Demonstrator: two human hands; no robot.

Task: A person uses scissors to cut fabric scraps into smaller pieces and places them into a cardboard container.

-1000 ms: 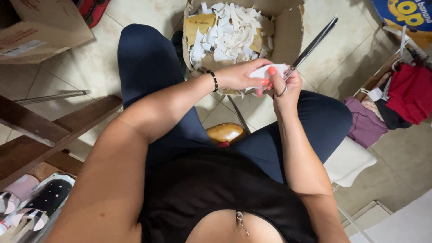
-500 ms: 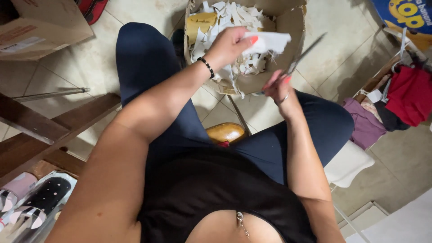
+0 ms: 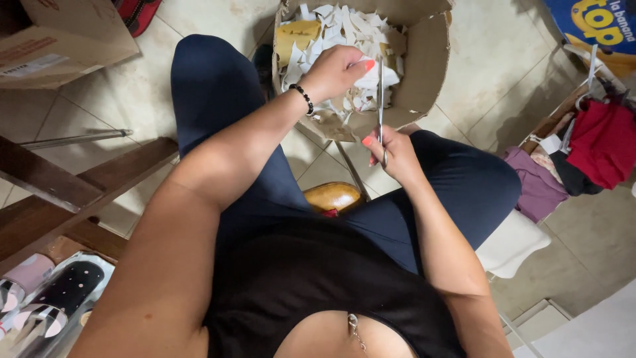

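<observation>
Scissors (image 3: pixel 381 99) stand nearly upright in the right hand (image 3: pixel 392 151), whose fingers are curled shut through the handles, blades pointing up over the rim of the cardboard box (image 3: pixel 430 63). The blades look close together, though how far they gape I cannot tell. The left hand (image 3: pixel 334 69) is closed around a white piece of paper (image 3: pixel 372 78) just beside the blades, held over the box, which sits on the tiled floor (image 3: pixel 490 73) between the person's knees and is heaped with white paper scraps (image 3: pixel 331 26) and a yellowish piece. A beaded bracelet (image 3: pixel 304 98) circles the left wrist.

By the look of it the cutting step is in hand — paper presented to the blades, offcuts dropping into the box. A further snip would call for feeding the paper edge squarely between the blades while keeping the left fingertips clear — they sit very near the steel. Off to the right lies a pile of red and purple clothing (image 3: pixel 583 156); another cardboard box (image 3: pixel 59 40) rests upper left.
</observation>
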